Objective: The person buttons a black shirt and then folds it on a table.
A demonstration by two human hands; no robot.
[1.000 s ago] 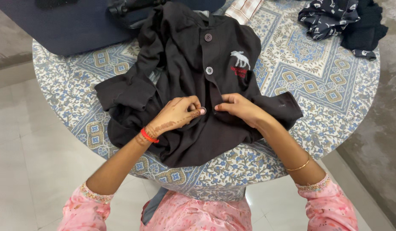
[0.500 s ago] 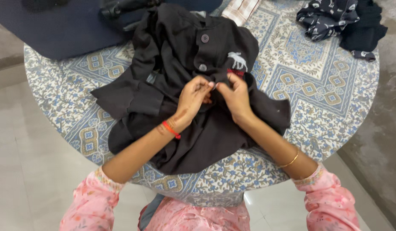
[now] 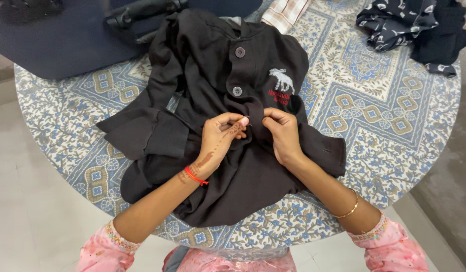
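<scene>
A black button-front jacket (image 3: 228,126) is lying spread across the round table (image 3: 394,126), which is wearing a blue and cream patterned cloth, and everything else is best placed from that jacket. The left hand (image 3: 218,138) is curling closed at the middle of the jacket's front, its thumb and fingertips pinching the placket edge where a small pale button seems to be sitting; the right hand (image 3: 281,133) is meeting it from the other side, fingers bent and nipping the facing strip of cloth, so both are holding fabric rather than lying flat. Two fastened buttons, upper (image 3: 239,52) and lower (image 3: 236,91), are showing above the hands, beside a white animal emblem (image 3: 282,79) on the chest. Beyond the jacket's collar a checked cloth (image 3: 286,11) is peeking in, and to the jacket's far upper right a dark printed garment (image 3: 414,27) is heaped. As a judgement, the grip is looking delicate: the button is largely hidden under the fingertips, so it could be slipping out of the pinch, and the bunched fabric below could be pulling the two edges out of line.
</scene>
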